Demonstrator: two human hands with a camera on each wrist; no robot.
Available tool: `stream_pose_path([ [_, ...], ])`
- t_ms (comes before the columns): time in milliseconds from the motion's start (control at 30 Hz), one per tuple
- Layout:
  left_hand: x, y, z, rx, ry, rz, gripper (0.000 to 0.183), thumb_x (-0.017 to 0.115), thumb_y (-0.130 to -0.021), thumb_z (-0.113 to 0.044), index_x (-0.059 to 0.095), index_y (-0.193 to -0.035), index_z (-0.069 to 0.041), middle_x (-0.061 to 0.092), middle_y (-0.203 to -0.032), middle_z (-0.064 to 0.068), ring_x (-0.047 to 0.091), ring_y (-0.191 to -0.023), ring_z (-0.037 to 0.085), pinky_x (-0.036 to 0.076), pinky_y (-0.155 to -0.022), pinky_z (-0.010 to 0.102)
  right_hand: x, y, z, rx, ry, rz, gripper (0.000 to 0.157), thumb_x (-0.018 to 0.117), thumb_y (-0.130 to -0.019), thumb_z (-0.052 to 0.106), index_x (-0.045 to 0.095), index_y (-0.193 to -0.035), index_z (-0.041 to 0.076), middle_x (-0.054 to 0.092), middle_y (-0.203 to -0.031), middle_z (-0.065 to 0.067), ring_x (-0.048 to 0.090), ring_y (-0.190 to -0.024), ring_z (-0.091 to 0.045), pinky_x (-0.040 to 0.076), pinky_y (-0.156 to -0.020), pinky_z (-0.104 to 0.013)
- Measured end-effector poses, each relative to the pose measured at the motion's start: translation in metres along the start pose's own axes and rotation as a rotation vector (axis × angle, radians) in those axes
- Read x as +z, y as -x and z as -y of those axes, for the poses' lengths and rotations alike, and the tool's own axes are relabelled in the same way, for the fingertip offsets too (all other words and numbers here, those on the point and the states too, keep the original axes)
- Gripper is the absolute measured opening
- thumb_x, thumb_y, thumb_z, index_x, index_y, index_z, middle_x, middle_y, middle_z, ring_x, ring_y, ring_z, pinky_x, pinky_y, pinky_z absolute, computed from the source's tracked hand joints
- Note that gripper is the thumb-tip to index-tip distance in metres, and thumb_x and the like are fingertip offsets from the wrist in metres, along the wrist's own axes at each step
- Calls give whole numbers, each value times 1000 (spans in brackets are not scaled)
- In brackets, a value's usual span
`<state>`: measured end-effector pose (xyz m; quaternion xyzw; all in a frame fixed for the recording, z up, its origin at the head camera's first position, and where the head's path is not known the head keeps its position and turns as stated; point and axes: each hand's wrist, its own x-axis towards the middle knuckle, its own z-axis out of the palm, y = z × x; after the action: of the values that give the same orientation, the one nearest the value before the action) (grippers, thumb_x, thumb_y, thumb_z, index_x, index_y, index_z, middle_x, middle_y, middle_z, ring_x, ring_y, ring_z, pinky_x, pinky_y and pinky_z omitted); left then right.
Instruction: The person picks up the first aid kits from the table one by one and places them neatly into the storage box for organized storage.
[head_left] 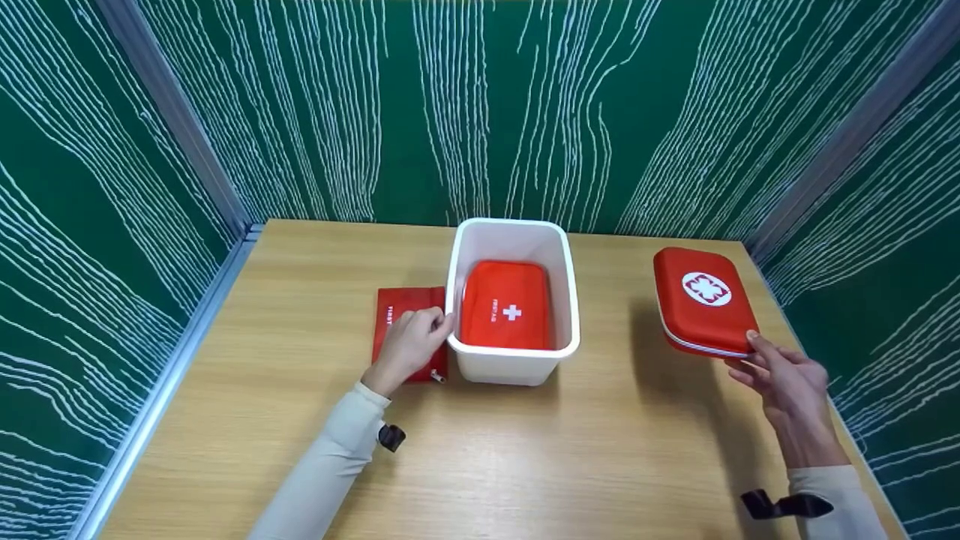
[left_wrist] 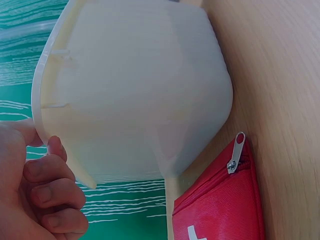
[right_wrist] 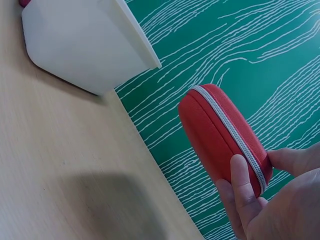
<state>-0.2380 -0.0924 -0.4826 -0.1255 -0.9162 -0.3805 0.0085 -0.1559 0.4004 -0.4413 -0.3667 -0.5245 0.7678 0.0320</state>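
My left hand (head_left: pixel 411 341) pinches the left rim of a white plastic bin (head_left: pixel 517 367), thumb and forefinger on its lip. Inside the bin lies a red first aid pouch (head_left: pixel 506 304) with a white cross. Beside the bin, partly under my left hand in the head view, a flat red zip pouch (left_wrist: pixel 220 210) lies on the table, its metal zipper pull showing. At the right, my right hand (head_left: pixel 795 382) holds a red hard-shell first aid case (head_left: pixel 701 300) by its near right corner, thumb on top and fingers below. The case is zipped and raised above the table.
The wooden table (head_left: pixel 600 450) carries the bin near its back edge. Green panels with white wavy lines (head_left: pixel 525 112) stand at the back and both sides, joined by grey metal posts (head_left: pixel 180 112). The raised case casts a shadow on the table.
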Motion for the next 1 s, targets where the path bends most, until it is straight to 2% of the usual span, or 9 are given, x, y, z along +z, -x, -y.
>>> stream_pose_path([
  [367,-1,0,-1,-30,25,19,30,56,-99,-37,57,-79,-14,52,-60,2,52,-55,16,38,-51,23,8,3,3,-5,-5,11,57,84,-74,32,47,-116,21,72,-76,9,75,-71,-18,58,-66,-31],
  [667,0,1,-1,37,-13,-26,31,58,-98,-31,55,-74,-12,47,-56,0,44,-52,13,33,-50,23,14,7,6,-23,-15,39,56,83,-75,32,45,-114,21,73,-76,7,75,-71,-20,58,-64,-32],
  [1000,0,1,0,27,-7,-17,30,57,-98,-32,56,-75,-13,48,-57,0,46,-52,13,34,-50,23,20,9,8,-28,1,37,59,84,-74,33,44,-115,23,72,-78,10,75,-74,-19,58,-67,-30],
])
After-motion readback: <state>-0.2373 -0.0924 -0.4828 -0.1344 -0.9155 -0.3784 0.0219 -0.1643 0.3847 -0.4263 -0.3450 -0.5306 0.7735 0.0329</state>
